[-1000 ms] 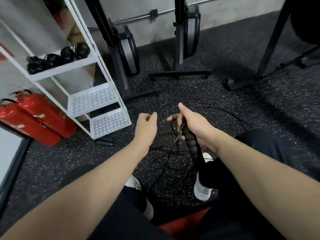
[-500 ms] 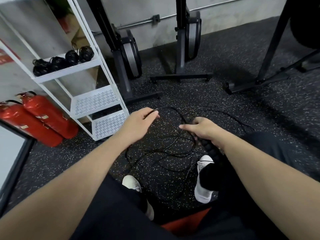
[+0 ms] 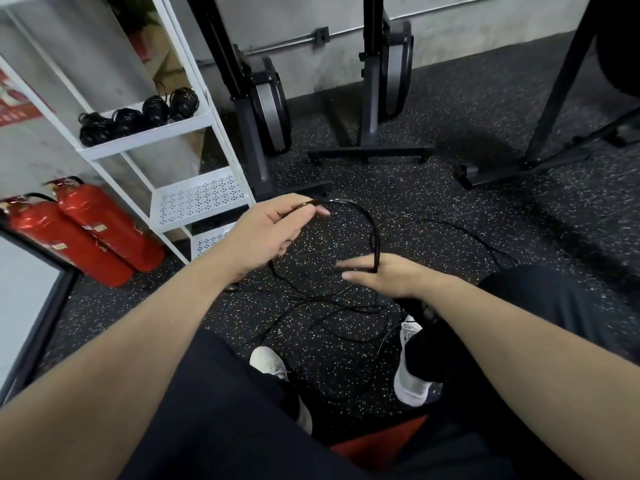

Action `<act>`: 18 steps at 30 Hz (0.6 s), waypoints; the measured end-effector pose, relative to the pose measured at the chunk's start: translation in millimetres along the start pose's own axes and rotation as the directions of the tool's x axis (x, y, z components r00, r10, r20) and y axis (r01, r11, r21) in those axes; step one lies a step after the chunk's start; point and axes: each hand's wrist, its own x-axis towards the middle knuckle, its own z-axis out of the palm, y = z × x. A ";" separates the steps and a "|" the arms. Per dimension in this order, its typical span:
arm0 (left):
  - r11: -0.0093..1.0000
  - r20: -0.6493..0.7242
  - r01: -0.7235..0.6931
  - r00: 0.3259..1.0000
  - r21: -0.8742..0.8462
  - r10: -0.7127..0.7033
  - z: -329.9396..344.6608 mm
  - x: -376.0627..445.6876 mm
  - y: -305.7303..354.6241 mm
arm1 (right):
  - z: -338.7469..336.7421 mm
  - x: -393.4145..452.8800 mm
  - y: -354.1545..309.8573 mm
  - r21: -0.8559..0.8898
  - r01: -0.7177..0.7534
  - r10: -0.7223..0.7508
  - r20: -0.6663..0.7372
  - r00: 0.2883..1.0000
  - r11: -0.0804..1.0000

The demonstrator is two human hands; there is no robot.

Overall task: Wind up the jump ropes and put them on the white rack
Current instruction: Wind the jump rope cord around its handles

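Observation:
A black jump rope (image 3: 367, 220) arcs between my two hands above the speckled floor. My left hand (image 3: 266, 230) pinches the cord between thumb and fingers at the arc's left end. My right hand (image 3: 384, 277) lies lower and to the right, fingers stretched leftward, with the cord caught at the thumb; the rope's black handle (image 3: 420, 308) shows just under that wrist. Loose cord (image 3: 322, 306) lies tangled on the floor below. The white rack (image 3: 194, 199) stands at the left, with several wound black ropes (image 3: 138, 116) on its upper shelf.
Two red fire extinguishers (image 3: 86, 233) lean by the rack's foot. Black machine stands (image 3: 370, 154) and a frame leg (image 3: 554, 98) stand behind on the floor. My knees and white shoes (image 3: 410, 375) fill the lower view.
My left hand has drawn the cord up and leftward, making a wide loop. My right hand has dropped lower and turned, so the handle is mostly hidden under the wrist.

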 end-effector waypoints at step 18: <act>0.943 0.112 0.306 0.940 0.130 -0.321 116.3 -12.8 -73.2 | -12.3 -13.4 -31.1 0.790 0.017 0.013 -0.031 0.999 0.613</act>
